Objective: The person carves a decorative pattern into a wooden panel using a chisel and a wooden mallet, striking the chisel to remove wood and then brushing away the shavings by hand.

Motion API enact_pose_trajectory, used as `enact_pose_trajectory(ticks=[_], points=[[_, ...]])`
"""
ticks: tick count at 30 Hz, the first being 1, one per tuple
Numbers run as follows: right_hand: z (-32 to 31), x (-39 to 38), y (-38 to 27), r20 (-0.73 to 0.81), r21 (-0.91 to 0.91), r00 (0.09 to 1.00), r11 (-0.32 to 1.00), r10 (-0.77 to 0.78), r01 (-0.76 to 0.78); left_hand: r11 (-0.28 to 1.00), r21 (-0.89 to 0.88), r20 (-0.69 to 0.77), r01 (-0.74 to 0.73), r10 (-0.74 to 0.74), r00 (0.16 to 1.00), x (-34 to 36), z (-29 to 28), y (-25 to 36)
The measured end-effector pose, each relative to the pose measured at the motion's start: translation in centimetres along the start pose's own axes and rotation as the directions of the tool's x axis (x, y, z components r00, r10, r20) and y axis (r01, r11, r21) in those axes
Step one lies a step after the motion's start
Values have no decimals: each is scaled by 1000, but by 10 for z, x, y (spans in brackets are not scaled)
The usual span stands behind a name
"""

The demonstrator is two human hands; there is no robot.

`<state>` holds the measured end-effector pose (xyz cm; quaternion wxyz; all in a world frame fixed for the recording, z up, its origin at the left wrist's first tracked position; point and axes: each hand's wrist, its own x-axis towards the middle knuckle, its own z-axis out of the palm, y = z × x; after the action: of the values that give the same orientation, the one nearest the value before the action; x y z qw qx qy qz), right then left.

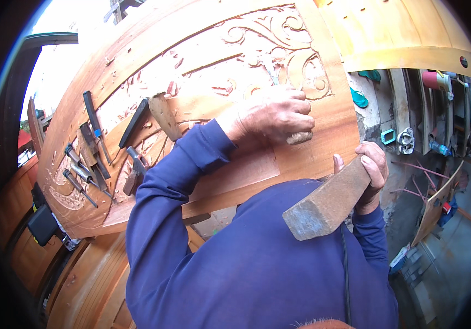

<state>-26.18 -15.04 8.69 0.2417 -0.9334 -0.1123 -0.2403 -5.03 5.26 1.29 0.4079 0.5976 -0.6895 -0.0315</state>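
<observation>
My left hand [279, 116] is closed round a chisel [299, 137]. The butt of its handle sticks out below my fist, and its narrow metal blade points away from me at the carved scrolls. Those scrolls [301, 60] stand out in a recessed corner of a large wooden panel [334, 118]. By the panel's right edge, my right hand [375, 172] grips a wooden mallet [328, 200], a thick worn block tilted toward my chest. The mallet is apart from the chisel. Most of the chisel handle is hidden in my left hand.
Several chisels and gouges [79, 164] lie on the panel's left part, near a pale wooden handle [164, 116] and a black bar-like tool [134, 123]. Wood chips [172, 88] litter the recess. Right of the panel, a red-and-white container [436, 80] and leaning boards [437, 203] stand lower down.
</observation>
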Motion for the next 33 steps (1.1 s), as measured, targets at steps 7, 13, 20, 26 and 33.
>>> enact_pose_trajectory(ticks=[7,13,20,26,33], points=[[12,6,3,-100,29,995,1000,1,1,1000,4,10,-12,12,1000,-1,4,-2],[17,9,17,108,-162,993,985,-43,60,995,-69,-51,-70,66,996,-2,-2,-6],[33,-1,26,-82,-77,989,990,-124,118,994,-80,-30,-69,67,997,0,-5,-7],[35,16,25,-32,-129,994,987,-102,97,997,-37,-64,-71,69,996,0,-5,-8],[30,23,30,120,-145,991,986,-62,79,998,-23,-60,-51,50,997,-1,0,-12]])
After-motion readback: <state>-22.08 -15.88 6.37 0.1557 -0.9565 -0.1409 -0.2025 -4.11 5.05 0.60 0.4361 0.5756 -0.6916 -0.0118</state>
